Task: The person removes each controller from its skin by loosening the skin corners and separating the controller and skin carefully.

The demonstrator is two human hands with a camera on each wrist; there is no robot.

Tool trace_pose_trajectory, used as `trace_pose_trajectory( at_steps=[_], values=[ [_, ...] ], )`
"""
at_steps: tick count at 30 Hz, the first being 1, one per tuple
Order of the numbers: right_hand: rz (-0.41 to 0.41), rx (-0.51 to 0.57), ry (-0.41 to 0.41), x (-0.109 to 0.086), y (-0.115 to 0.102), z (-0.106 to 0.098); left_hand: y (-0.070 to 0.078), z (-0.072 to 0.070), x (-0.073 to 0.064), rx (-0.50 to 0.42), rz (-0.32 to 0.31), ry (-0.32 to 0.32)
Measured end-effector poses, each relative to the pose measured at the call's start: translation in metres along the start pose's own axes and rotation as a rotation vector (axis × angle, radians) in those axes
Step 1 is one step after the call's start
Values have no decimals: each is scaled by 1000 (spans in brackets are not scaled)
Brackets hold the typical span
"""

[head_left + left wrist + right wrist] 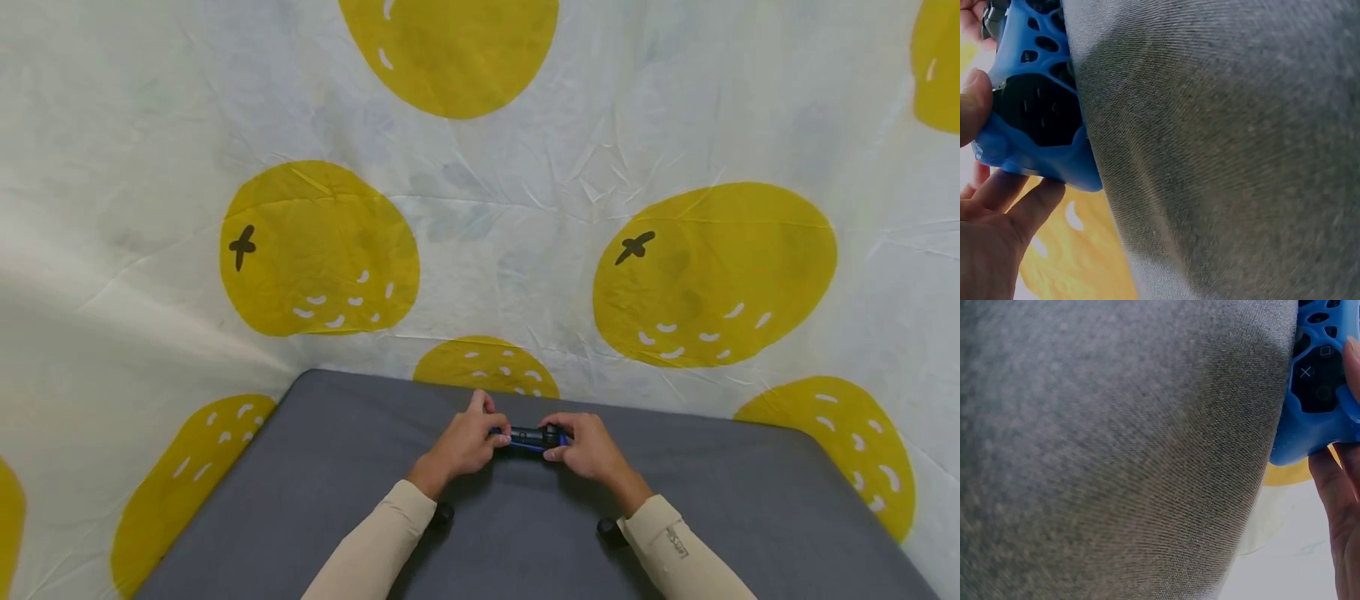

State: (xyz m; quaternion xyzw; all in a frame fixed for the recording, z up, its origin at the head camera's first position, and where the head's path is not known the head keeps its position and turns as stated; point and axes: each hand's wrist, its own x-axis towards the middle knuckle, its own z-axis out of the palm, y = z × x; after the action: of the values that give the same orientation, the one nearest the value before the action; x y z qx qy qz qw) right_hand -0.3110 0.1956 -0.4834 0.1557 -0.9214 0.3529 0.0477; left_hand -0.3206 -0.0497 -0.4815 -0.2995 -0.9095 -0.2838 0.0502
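A game controller (527, 439) in a blue sleeve is held between both hands over the far part of the grey surface. My left hand (465, 442) grips its left end; in the left wrist view the thumb (972, 106) lies along one side and the fingers curl under the blue sleeve (1019, 156) beside the black direction pad. The other end is in my right hand (592, 450), with the thumb (1352, 365) near the button face, which shows square and cross marks. Fingers of the right hand (1338, 494) support the sleeve from the other side.
A grey cloth-covered table (360, 467) lies under the hands. Behind it hangs a white sheet (510, 250) printed with yellow fruit, close along the table's back edge. Dark round wrist mounts (611, 531) show beneath the sleeve cuffs.
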Motion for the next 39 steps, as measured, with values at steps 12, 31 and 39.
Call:
trace_pose_trajectory(
  at_steps=[12,31,39],
  values=[
    [0,-44,-7,1,-3,-2,-12,-8,-4,-163,10,-55],
    [6,-67,-38,-3,-5,-3,-45,-20,-15,-92,-12,-125],
    [5,-68,-30,-4,-3,-4,-40,-23,-5,41,-234,-210]
  ],
)
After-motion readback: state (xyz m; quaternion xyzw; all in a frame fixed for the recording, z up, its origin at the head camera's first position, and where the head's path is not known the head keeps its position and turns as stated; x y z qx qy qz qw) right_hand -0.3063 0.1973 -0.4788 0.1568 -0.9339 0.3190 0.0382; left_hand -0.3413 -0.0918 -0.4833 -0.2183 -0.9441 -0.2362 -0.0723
